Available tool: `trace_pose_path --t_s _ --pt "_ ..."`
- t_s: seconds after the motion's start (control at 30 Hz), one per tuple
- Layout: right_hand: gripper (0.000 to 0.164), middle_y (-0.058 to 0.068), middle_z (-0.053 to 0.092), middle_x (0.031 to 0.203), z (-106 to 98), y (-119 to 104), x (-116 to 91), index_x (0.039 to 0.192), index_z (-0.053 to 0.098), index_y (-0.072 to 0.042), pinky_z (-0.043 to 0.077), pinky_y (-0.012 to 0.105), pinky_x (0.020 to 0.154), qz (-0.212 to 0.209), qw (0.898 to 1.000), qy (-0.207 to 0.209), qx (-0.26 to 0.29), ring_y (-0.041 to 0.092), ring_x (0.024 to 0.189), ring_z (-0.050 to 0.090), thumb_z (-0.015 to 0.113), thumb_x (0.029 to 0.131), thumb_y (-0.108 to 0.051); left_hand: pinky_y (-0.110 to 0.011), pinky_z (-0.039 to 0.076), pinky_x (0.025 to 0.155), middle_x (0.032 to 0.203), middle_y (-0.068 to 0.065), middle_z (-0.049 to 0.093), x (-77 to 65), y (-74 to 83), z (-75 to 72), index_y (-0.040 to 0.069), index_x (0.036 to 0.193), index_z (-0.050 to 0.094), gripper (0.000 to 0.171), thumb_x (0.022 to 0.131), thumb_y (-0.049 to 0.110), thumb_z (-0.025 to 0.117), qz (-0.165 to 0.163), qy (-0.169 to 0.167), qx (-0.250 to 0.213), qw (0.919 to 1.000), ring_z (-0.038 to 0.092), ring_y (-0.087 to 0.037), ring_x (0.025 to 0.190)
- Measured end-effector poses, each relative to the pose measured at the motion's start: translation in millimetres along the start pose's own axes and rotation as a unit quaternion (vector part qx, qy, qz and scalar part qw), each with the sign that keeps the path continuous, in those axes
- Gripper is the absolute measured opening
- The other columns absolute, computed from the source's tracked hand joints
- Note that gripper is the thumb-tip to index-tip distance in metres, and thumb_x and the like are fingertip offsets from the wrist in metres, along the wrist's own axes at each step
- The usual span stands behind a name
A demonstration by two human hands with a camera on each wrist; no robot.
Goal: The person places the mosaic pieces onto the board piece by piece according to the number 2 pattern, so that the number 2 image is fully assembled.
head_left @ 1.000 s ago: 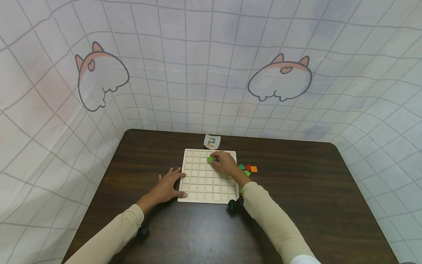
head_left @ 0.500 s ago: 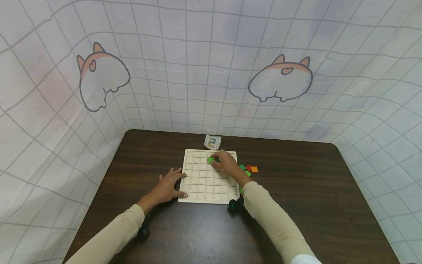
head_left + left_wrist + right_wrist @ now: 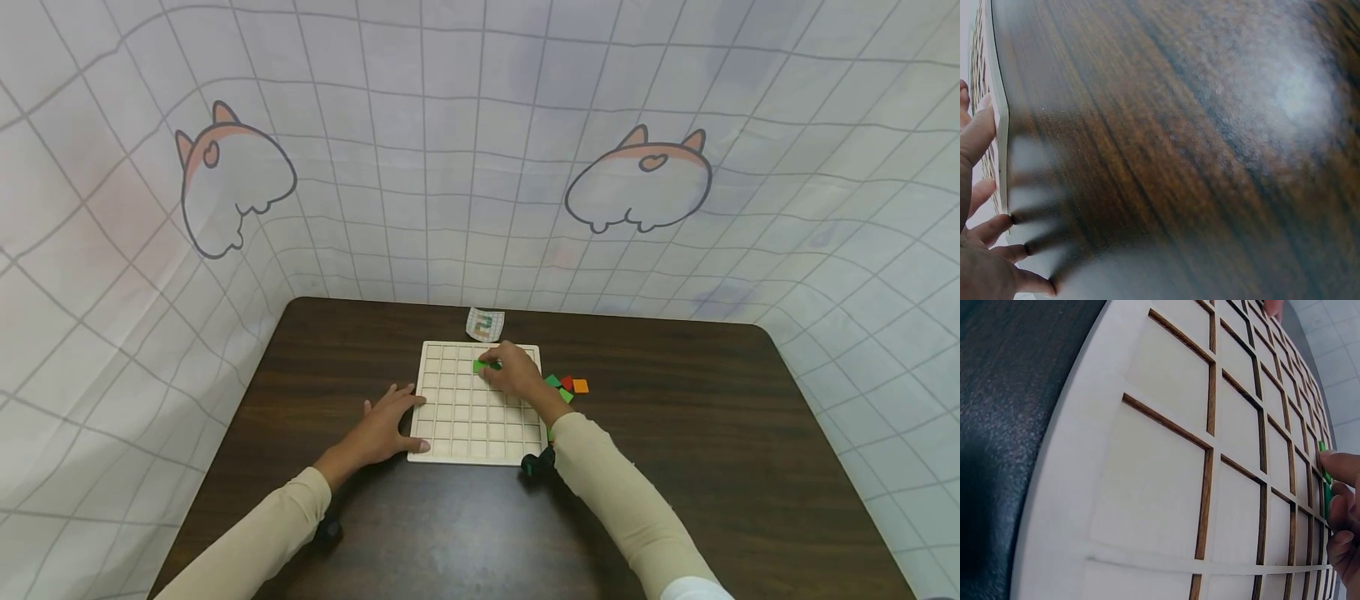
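A pale wooden board point(image 3: 453, 417) with a grid of square recesses lies on the dark table. My left hand point(image 3: 377, 429) rests at its left edge, fingers spread, thumb and a fingertip touching the rim; the left wrist view shows those spread fingers point(image 3: 991, 228) along the border. Over the board's far part, my right hand point(image 3: 513, 371) pinches at the green tiles with thumb and index finger. The bright green tile point(image 3: 477, 366) shows left of the fingertips. A darker green tile point(image 3: 1327, 497) sits beside it among the fingers point(image 3: 1342, 465), partly hidden.
Right of the board lie loose tiles: an orange square point(image 3: 581, 386), a red one point(image 3: 567, 382) and several green ones point(image 3: 566, 396). A small card with a coloured pattern point(image 3: 485, 324) lies behind the board. A gridded curtain point(image 3: 480, 167) surrounds the table point(image 3: 675, 450).
Both hands keep almost the same places, the left at the board's edge and the right at the green tiles. The whole scene sits slightly lower as the head view shifts.
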State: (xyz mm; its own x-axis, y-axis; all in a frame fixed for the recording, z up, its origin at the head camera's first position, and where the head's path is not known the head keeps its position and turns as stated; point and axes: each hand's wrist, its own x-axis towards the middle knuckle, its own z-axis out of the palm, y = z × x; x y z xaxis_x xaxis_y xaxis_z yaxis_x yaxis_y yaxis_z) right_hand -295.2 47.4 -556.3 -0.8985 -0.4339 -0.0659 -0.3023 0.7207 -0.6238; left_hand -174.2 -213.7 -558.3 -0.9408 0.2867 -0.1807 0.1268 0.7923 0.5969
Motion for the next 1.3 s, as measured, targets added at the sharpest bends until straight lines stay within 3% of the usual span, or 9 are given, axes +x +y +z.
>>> trace_pose_path --t_s 0.37,0.6,0.97,1.17,1.3 --pt "0.032 0.008 0.062 0.113 -0.4 1.4 0.5 0.124 0.072 -0.013 0.053 0.044 0.088 0.0 1.0 -0.006 -0.002 0.025 0.105 0.063 0.07 0.096 -0.028 -0.082 0.007 0.108 0.162 -0.019 0.031 0.8 1.7 -0.5 0.01 0.145 0.052 0.079 0.079 0.038 0.085 -0.001 0.003 0.0 1.0 0.017 -0.046 0.152" --pt "0.034 0.008 0.065 0.114 -5.2 1.7 -4.7 0.125 0.071 -0.013 0.054 0.045 0.088 -0.025 1.0 0.002 -0.016 0.025 0.107 0.064 0.071 0.095 -0.029 -0.082 0.007 0.108 0.162 -0.019 0.031 0.5 0.8 0.8 0.01 0.145 0.052 0.079 0.079 0.038 0.085 -0.001 0.005 -0.005 1.0 0.017 -0.045 0.152" --pt "0.036 0.009 0.066 0.114 -31.1 22.1 -28.0 0.128 0.067 -0.009 0.053 0.046 0.087 -0.044 0.999 0.013 0.015 0.027 0.105 0.062 0.066 0.098 -0.028 -0.081 0.007 0.109 0.162 -0.018 0.031 0.2 1.2 1.5 0.011 0.145 0.052 0.079 0.079 0.039 0.085 -0.004 0.003 -0.001 1.0 0.017 -0.045 0.152" --pt "0.036 0.009 0.066 0.113 -48.0 36.2 -46.7 0.128 0.067 -0.007 0.052 0.045 0.084 -0.04 0.999 0.017 0.017 0.024 0.098 0.061 0.066 0.099 -0.028 -0.082 0.008 0.108 0.162 -0.019 0.031 -1.8 1.5 -0.3 0.01 0.145 0.051 0.079 0.08 0.038 0.085 0.0 0.004 0.0 1.0 0.017 -0.046 0.152" --pt "0.033 0.006 0.067 0.105 -59.4 46.5 -58.0 0.125 0.068 -0.005 0.052 0.039 0.077 -0.039 0.999 0.016 0.015 0.02 0.084 0.062 0.068 0.097 -0.024 -0.082 0.008 0.108 0.162 -0.019 0.031 -1.3 -0.5 0.2 0.011 0.145 0.051 0.079 0.08 0.04 0.085 0.001 0.004 0.003 1.0 0.017 -0.046 0.152"
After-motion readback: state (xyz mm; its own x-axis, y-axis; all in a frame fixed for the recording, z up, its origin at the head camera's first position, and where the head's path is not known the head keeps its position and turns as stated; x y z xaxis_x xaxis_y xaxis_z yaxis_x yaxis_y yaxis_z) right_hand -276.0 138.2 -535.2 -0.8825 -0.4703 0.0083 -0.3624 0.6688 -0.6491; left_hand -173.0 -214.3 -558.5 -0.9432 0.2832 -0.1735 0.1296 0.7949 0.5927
